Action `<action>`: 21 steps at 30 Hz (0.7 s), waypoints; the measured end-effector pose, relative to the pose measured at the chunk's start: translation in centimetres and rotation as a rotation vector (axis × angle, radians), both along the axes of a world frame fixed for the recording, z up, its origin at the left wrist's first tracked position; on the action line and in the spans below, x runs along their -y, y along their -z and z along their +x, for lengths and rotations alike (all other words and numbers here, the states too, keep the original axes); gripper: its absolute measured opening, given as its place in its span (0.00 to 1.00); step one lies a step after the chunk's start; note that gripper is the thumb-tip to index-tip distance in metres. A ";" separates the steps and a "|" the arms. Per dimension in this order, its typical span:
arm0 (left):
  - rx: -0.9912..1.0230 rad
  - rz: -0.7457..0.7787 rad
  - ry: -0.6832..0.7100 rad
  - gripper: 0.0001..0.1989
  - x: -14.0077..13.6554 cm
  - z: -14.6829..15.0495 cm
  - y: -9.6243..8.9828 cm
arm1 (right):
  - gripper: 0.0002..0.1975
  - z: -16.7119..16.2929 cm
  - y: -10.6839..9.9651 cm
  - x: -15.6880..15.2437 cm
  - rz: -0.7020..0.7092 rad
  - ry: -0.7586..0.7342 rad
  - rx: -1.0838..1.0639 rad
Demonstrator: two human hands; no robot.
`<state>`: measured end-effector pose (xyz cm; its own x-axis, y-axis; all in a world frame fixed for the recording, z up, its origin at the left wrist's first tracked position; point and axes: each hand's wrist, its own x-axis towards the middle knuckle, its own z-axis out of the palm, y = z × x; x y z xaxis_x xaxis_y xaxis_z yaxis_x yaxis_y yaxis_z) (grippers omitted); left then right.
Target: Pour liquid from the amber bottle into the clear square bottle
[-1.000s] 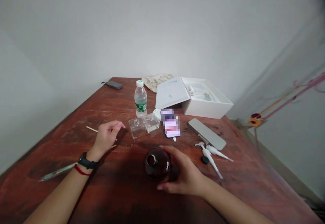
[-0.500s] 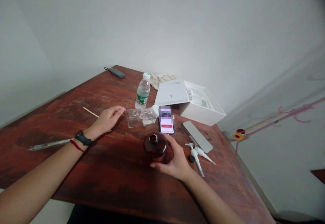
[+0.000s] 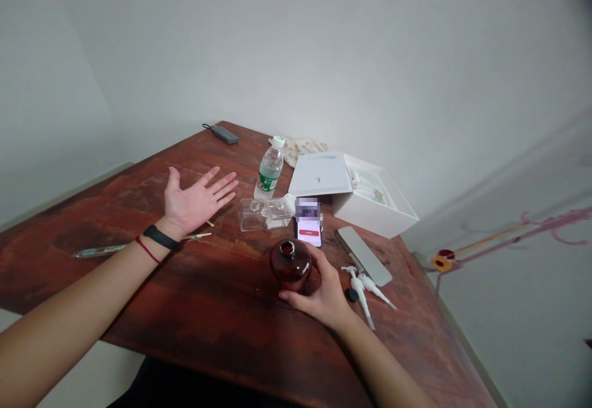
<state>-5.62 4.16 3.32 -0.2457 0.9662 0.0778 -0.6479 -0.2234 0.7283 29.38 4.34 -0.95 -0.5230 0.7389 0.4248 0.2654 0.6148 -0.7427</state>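
Observation:
My right hand (image 3: 324, 291) is wrapped round the side of a dark brown glass bottle (image 3: 290, 267), which stands upright on the table with its mouth uncapped. My left hand (image 3: 194, 201) is raised over the left part of the table, palm up with fingers spread and nothing in it. Thin sticks (image 3: 198, 235) lie partly hidden below that hand. To the right of the bottle are two white pump heads (image 3: 363, 291) with tubes and a small black cap (image 3: 351, 295).
Beyond the bottle lie a lit phone (image 3: 308, 232) and clear plastic packaging (image 3: 253, 216), with a water bottle (image 3: 269, 171) behind. A white box (image 3: 374, 214) with its lid (image 3: 319, 174) stands at back right. A grey case (image 3: 365, 257) lies near the right edge.
My left hand has turned palm up and spread its fingers, rising from the table. My right hand still holds the brown bottle. The view has shifted slightly.

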 end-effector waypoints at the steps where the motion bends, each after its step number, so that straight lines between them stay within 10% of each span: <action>1: -0.011 -0.001 0.002 0.43 0.0 0.0 -0.1 | 0.48 0.0 0.1 0.0 0.004 0.000 0.004; 10: -0.101 0.014 0.022 0.45 0.0 0.4 0.0 | 0.49 0.2 0.6 -0.1 0.046 0.016 0.025; 21: -0.104 -0.090 -0.035 0.16 -0.5 -0.9 0.7 | 0.49 0.1 0.4 0.0 0.070 -0.011 0.068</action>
